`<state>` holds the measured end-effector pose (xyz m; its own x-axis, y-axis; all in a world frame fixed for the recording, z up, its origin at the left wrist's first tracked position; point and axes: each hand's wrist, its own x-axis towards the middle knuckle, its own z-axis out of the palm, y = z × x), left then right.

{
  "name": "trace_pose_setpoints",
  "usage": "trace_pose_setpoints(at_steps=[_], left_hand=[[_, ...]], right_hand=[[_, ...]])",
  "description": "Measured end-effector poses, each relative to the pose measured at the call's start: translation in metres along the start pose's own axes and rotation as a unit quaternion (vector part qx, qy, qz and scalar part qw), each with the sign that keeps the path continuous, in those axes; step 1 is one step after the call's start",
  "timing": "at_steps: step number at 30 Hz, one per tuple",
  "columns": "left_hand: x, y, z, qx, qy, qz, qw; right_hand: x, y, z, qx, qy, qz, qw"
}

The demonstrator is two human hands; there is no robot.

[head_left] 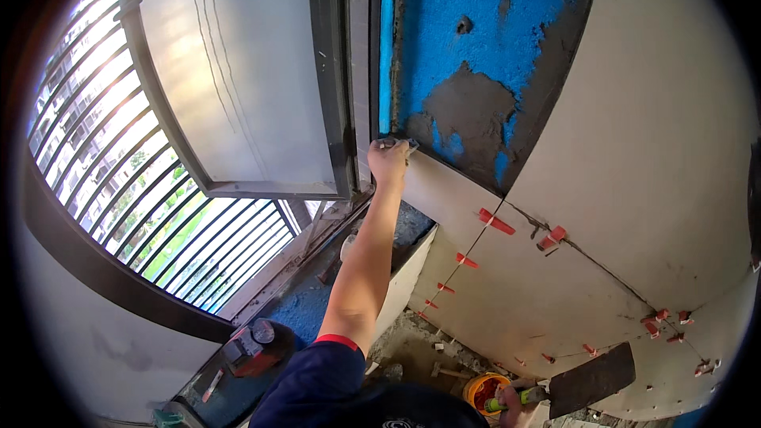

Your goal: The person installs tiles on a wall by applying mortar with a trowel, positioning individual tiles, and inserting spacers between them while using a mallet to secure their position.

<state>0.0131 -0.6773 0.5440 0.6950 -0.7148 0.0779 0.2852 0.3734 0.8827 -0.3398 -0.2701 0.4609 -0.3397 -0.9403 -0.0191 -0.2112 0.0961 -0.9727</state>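
My left hand is stretched up to the lower left corner of a blue-coated wall patch, beside the window frame. Its fingers are closed, and a small greyish thing shows at them, too small to name. Grey mortar covers part of the blue, mostly low down and along the right side. Low on the right, my right hand grips the green handle of a trowel with a broad, dark, flat blade. An orange bucket with red pieces in it stands right beside that hand.
Large pale tiles border the patch, with red levelling wedges in their joints. An opened window sash and a barred window are at left. A red and black tool lies on the blue ledge. A hammer lies on the floor.
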Motion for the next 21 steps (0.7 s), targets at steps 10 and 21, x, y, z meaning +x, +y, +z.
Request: trace_pose_setpoints(at_steps=[10, 21], left_hand=[[-0.239, -0.027, -0.068, 0.078, -0.449, -0.240, 0.857], [-0.334, 0.001, -0.089, -0.104, -0.462, -0.392, 0.789]], right_hand=[[0.027, -0.004, 0.037, 0.163, 0.052, -0.011, 0.985], [0.052, -0.038, 0.074, 0.184, 0.120, -0.094, 0.971]])
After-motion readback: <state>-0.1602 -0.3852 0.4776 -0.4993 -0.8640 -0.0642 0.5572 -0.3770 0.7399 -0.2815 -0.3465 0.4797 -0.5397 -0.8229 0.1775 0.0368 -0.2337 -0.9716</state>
